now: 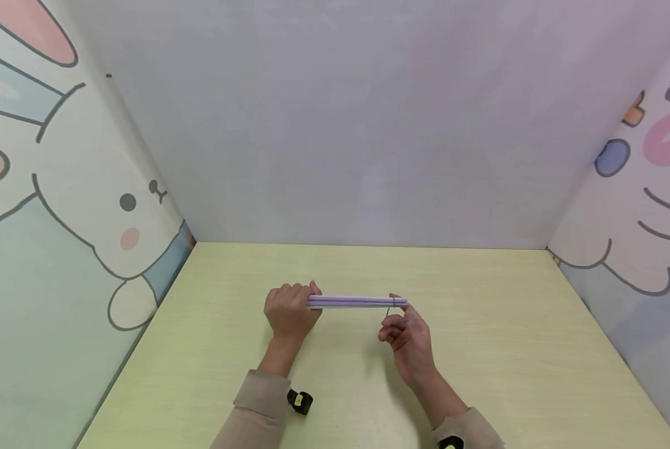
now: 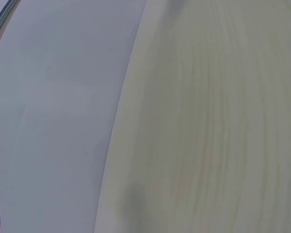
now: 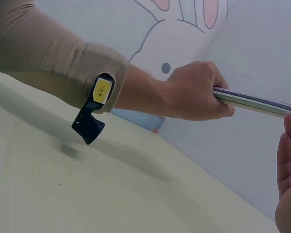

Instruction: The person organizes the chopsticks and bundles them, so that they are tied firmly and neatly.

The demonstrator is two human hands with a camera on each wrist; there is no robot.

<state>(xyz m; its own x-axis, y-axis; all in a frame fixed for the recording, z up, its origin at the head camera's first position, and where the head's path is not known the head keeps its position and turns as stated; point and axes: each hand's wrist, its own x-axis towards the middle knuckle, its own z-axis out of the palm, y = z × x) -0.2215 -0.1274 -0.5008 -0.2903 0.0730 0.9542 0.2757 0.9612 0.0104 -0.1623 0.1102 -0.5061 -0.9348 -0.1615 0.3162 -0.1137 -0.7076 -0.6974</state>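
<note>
L hand [image 1: 291, 312], left of ctr, grip wrapped round L end of stick bundle [image 1: 352, 302]: slim, straight, purple w/ pale strips, material unclear, held over pale wood-grain bench [image 1: 340, 393]. Near its R end, thin dark band [image 1: 393, 302]; R hand [image 1: 410, 346], fingers curled, holds a strand. Prob. banding step, on/off unclear; next move likely needs steady band ctrl.

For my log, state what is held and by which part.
The left hand grips the slim, straight lilac-and-white bundle by one end; whether the right hand grips the other end is unclear.
</note>
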